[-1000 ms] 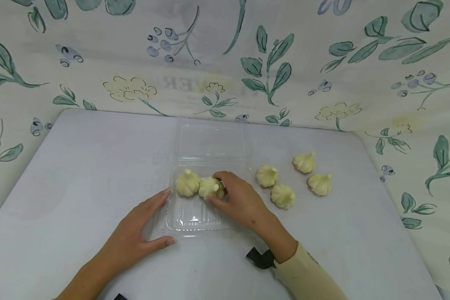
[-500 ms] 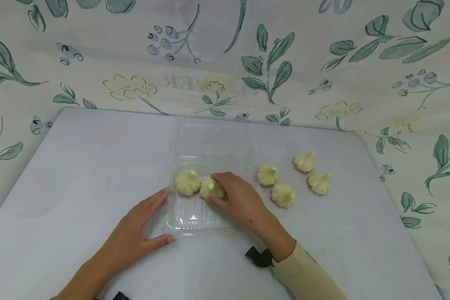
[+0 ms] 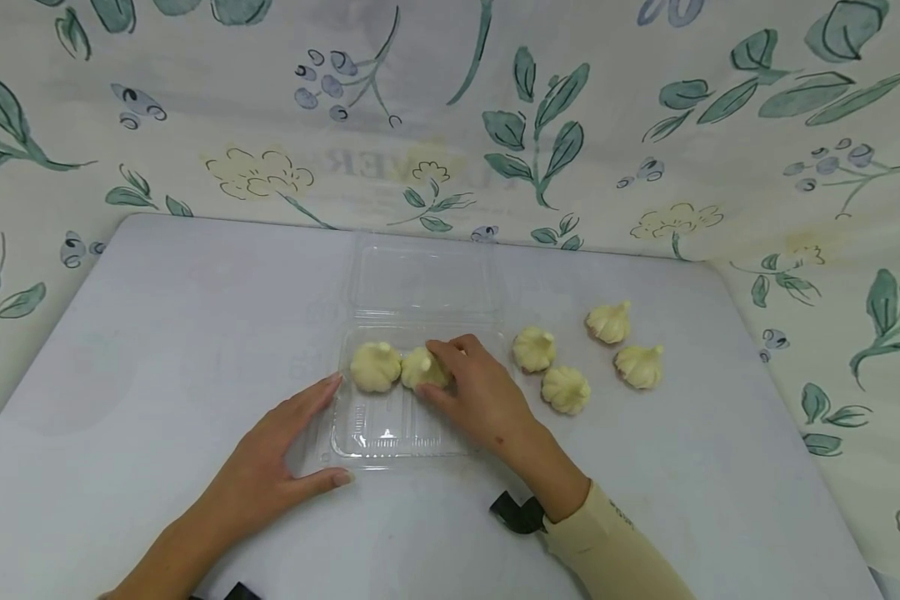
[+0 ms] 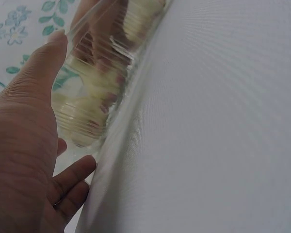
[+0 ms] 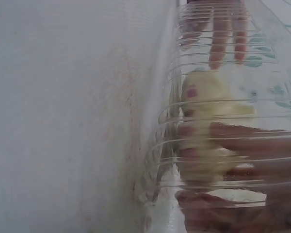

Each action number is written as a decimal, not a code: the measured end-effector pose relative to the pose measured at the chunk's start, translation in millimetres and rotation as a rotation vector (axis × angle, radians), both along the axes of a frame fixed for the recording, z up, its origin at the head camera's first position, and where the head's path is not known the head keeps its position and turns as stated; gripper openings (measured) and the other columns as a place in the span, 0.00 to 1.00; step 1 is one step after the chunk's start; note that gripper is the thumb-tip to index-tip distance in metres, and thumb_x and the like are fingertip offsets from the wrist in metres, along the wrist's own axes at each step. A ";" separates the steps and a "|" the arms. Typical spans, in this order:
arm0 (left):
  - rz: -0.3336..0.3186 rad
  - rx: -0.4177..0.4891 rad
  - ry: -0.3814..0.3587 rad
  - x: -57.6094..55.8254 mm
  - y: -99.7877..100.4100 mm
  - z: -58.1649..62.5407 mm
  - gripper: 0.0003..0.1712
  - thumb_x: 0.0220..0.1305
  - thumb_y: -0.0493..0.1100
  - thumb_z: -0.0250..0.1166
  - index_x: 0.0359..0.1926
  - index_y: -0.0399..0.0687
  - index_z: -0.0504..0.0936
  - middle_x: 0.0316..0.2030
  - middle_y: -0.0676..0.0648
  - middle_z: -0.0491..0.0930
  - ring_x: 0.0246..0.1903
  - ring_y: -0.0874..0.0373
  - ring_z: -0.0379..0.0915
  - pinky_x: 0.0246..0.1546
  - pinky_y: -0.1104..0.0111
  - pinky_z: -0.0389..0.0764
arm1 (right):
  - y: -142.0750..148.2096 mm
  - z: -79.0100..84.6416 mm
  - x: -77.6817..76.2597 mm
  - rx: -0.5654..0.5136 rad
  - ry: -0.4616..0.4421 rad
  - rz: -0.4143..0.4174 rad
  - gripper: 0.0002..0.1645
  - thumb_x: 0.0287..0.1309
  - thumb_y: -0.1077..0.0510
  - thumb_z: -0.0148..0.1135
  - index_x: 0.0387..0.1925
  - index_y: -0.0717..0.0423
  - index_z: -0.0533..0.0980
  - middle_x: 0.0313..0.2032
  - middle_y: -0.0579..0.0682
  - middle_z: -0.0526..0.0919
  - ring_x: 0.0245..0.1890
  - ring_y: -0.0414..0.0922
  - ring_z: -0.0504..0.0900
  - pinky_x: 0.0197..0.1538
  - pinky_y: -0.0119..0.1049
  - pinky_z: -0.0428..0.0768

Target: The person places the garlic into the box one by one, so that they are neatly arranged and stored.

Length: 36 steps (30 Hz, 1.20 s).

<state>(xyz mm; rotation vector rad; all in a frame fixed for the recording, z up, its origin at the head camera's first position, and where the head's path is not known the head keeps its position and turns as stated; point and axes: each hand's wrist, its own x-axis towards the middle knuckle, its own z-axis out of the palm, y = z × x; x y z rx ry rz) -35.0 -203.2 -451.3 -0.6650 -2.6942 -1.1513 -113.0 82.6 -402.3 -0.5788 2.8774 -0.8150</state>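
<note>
A clear plastic container (image 3: pixel 397 440) lies on the white table with its hinged lid (image 3: pixel 423 282) folded back. Inside, one garlic bulb (image 3: pixel 375 367) sits at the left, its stem up. Beside it, a second garlic bulb (image 3: pixel 418 369) is pinched between the thumb and fingers of my right hand (image 3: pixel 487 400), which hide its right side. My left hand (image 3: pixel 270 467) stands at the container's left side, fingers extended, fingertips against or very close to the wall. Through the ribbed plastic, the left wrist view shows blurred garlic (image 4: pixel 82 116).
Right of the container lie several more bulbs: a near garlic bulb (image 3: pixel 566 390), another garlic bulb (image 3: pixel 534 349) behind it, a far garlic bulb (image 3: pixel 608 323) and a rightmost garlic bulb (image 3: pixel 639 367). A leaf-patterned cloth (image 3: pixel 435 108) hangs behind the table (image 3: pixel 195 308).
The bulb in my right hand has turned a little, its stem now pointing more upward, and shifted slightly right. My right fingers have lifted slightly around it. My left hand has stayed put.
</note>
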 end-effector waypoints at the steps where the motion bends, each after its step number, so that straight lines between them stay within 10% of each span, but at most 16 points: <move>1: 0.000 -0.002 0.002 -0.1 0.0 -0.3 0.63 0.47 0.54 0.86 0.81 0.56 0.62 0.76 0.55 0.66 0.71 0.62 0.63 0.69 0.82 0.52 | 0.0 0.6 0.4 0.003 0.002 -0.008 0.36 0.65 0.47 0.74 0.71 0.52 0.75 0.59 0.55 0.78 0.43 0.43 0.81 0.43 0.38 0.83; 36: -0.002 -0.011 0.006 0.0 1.2 0.6 0.64 0.48 0.52 0.86 0.82 0.56 0.61 0.75 0.53 0.67 0.70 0.62 0.64 0.69 0.82 0.52 | 6.3 11.6 -2.1 -0.041 0.008 -0.059 0.28 0.67 0.52 0.73 0.63 0.60 0.77 0.57 0.54 0.81 0.46 0.47 0.85 0.46 0.39 0.85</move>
